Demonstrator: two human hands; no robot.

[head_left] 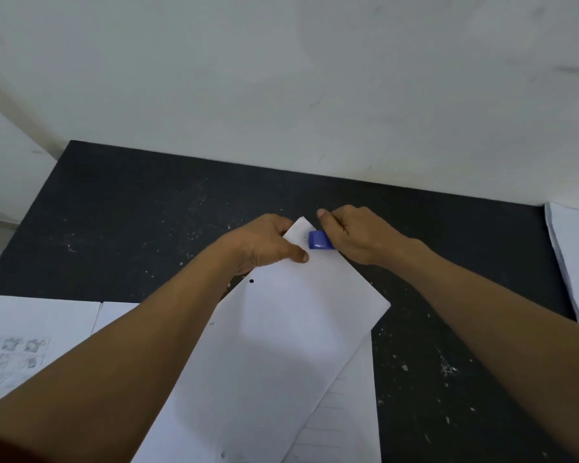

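Here we have the white sheet slanting across the dark worktop, its long axis running from our near left up to a far corner that points away from us, and it is that corner the coming move turns on – both hands meet there, well ahead of our body. Our left hand pinches the sheet's left edge just below the corner, thumb flat on top and fingers tucked behind the edge. Our right hand is curled round a small blue stapler – so we take it to be – whose glossy nose reaches in over the corner from the right. The stapler lies crosswise to the paper's long axis and looks to touch it. The paper is thin, matte and smooth, with a small dark dot near its left edge; the stapler is hard, shiny plastic with rounded ends. The worktop is black and speckled with pale flecks. A lined sheet lies under the white one, a printed page sits at our near left, and a paper stack rests at the far right
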